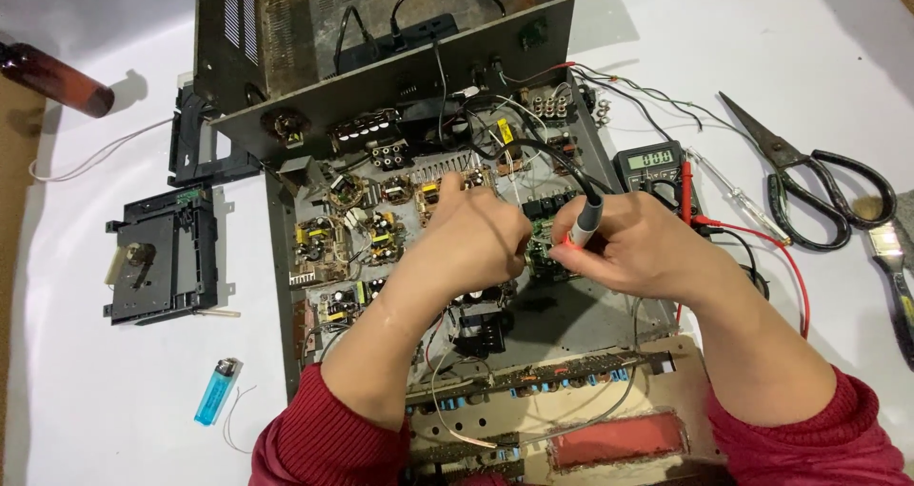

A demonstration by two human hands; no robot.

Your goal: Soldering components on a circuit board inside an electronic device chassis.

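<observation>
Soldering iron (583,221) pinched in right hand (640,246), tip down on green board (545,248) mid-chassis.
Left hand (481,238) curled shut beside it, contents hidden. Open chassis (571,305) fills centre w/ little free room; blue lighter (215,391) near-left, multimeter (650,165) & scissors (809,186) right, brown bottle (52,79) far-left edge.

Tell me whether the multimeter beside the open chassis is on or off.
On. The multimeter shows dark digits on its lit greenish display, and red and black leads run from it toward the right hand, which holds a soldering iron.
</observation>
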